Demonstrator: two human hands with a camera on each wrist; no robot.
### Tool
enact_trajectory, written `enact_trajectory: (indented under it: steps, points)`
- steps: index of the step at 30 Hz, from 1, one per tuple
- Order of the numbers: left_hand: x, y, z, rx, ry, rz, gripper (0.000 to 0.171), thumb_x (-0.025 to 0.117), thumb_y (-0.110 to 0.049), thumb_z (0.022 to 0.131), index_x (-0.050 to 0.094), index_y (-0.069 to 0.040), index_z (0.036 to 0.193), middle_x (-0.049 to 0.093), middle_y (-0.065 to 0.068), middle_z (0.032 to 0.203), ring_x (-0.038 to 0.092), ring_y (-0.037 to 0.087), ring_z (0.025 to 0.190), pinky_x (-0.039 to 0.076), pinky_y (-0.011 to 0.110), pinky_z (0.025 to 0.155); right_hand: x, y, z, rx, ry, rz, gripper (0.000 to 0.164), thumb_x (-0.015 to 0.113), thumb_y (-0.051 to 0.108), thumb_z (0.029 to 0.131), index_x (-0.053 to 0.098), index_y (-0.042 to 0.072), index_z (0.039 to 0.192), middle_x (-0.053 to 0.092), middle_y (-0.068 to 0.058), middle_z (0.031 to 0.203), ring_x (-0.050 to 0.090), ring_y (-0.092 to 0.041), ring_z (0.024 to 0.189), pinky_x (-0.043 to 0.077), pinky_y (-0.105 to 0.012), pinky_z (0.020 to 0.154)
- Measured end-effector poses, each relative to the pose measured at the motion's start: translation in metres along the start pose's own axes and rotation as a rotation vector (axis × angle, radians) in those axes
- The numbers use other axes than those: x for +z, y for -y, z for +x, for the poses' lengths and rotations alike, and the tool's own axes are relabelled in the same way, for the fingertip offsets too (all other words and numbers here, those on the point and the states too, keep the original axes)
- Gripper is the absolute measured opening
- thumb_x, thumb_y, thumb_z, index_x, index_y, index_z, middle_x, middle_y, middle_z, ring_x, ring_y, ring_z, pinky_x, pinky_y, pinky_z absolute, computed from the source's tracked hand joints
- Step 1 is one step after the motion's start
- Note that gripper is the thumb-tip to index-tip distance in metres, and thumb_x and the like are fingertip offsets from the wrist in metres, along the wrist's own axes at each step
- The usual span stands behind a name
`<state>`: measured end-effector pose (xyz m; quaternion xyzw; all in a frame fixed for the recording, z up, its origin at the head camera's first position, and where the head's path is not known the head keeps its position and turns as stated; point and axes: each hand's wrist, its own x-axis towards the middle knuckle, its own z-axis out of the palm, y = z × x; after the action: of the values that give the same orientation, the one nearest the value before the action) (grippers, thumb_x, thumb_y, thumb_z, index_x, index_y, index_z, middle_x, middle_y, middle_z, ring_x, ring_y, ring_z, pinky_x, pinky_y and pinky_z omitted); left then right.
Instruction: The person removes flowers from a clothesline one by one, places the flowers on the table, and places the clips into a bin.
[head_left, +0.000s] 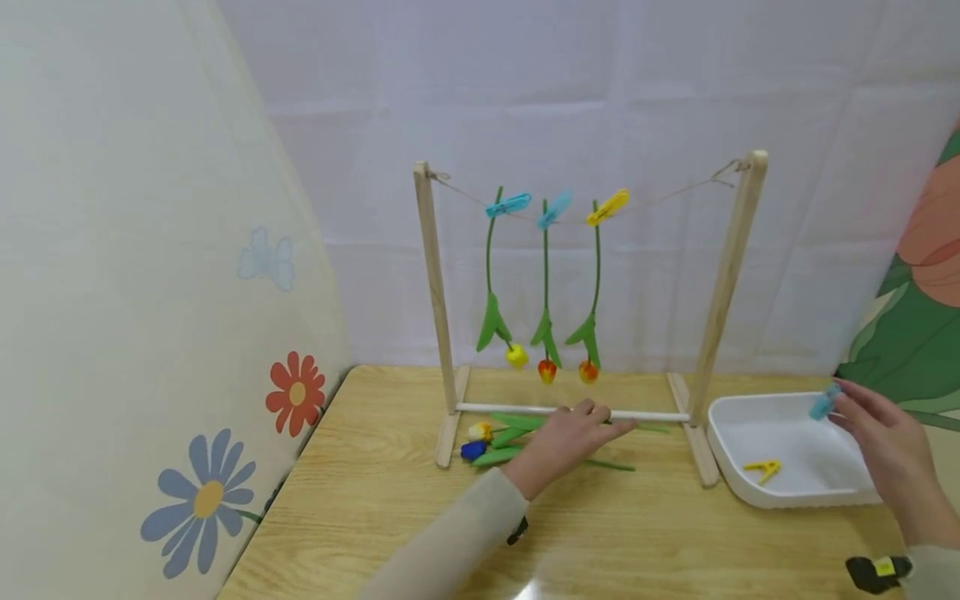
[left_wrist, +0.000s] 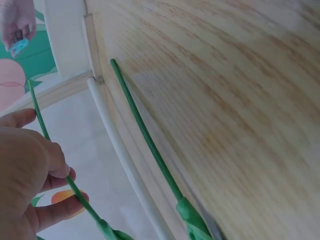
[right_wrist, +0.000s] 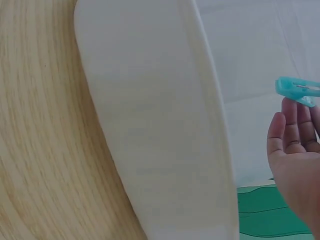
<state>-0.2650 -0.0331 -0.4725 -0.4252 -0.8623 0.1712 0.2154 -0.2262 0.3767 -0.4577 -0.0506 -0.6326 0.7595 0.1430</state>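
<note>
In the left wrist view, the fingers of my left hand (head_left: 566, 442) pinch the green stem (left_wrist: 75, 187) of an artificial tulip. Its yellow-and-white bloom (head_left: 480, 431) lies to the left of that hand in the head view. A blue tulip (head_left: 473, 451) rests on the table just in front, its bare stem (left_wrist: 145, 130) stretching to the right. Over the far right of the white basin, my right hand (head_left: 885, 433) holds a light blue clothespin (head_left: 824, 402) at its fingertips.
A wooden frame with a white bottom bar (head_left: 648, 416) carries a string. Three tulips hang heads down from it, held by two blue clothespins (head_left: 508, 205) and a yellow clothespin (head_left: 608, 207). Inside the white basin (head_left: 795, 492) lies another yellow clothespin (head_left: 763, 470).
</note>
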Motion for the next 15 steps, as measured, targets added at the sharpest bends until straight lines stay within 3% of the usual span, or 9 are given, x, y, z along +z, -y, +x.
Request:
enact_trajectory:
  steps: [5, 8, 10, 13, 15]
  points:
    - [0.0024, -0.0024, 0.0, 0.007, 0.007, -0.016, 0.074, 0.067, -0.003, 0.094, 0.04, -0.038, 0.154, 0.062, -0.008, 0.125, 0.059, 0.013, 0.11, 0.054, 0.02, 0.062, -0.0022, -0.0041, 0.0013, 0.03, -0.007, -0.189, 0.056, 0.07, 0.023, 0.097, 0.052, 0.014, 0.149, 0.062, 0.029, 0.1, 0.062, 0.011, 0.084, 0.048, -0.003, 0.071]
    - [0.0022, -0.0038, -0.0003, 0.02, 0.013, -0.021, 0.075, 0.068, -0.003, 0.094, 0.039, -0.037, 0.154, 0.062, -0.008, 0.127, 0.059, 0.013, 0.112, 0.054, 0.019, 0.06, -0.0041, -0.0051, 0.002, 0.031, 0.008, -0.301, 0.065, 0.067, 0.026, 0.099, 0.04, 0.007, 0.155, 0.057, 0.034, 0.101, 0.06, 0.013, 0.084, 0.045, -0.002, 0.071]
    - [0.0026, -0.0044, -0.0003, 0.025, 0.017, -0.017, 0.074, 0.067, -0.003, 0.095, 0.039, -0.037, 0.154, 0.062, -0.009, 0.127, 0.059, 0.012, 0.113, 0.054, 0.018, 0.06, -0.0051, -0.0049, 0.0025, 0.045, 0.012, -0.406, 0.065, 0.064, 0.031, 0.1, 0.039, 0.009, 0.156, 0.054, 0.037, 0.1, 0.058, 0.015, 0.084, 0.043, -0.003, 0.072]
    - [0.003, -0.0048, -0.0007, 0.026, 0.023, -0.001, 0.074, 0.067, -0.004, 0.095, 0.04, -0.038, 0.154, 0.062, -0.009, 0.127, 0.059, 0.012, 0.112, 0.054, 0.019, 0.06, -0.0049, -0.0039, 0.003, 0.088, 0.018, -0.56, 0.066, 0.06, 0.042, 0.101, 0.038, 0.014, 0.157, 0.047, 0.042, 0.098, 0.053, 0.017, 0.084, 0.047, -0.02, 0.097]
    - [0.004, -0.0046, -0.0011, 0.027, 0.034, 0.008, 0.074, 0.068, -0.004, 0.095, 0.039, -0.039, 0.154, 0.061, -0.008, 0.126, 0.059, 0.012, 0.111, 0.053, 0.019, 0.059, -0.0043, -0.0037, 0.0041, 0.104, 0.028, -0.656, 0.068, 0.057, 0.047, 0.101, 0.039, 0.014, 0.157, 0.045, 0.042, 0.096, 0.049, 0.016, 0.084, 0.046, -0.029, 0.1]
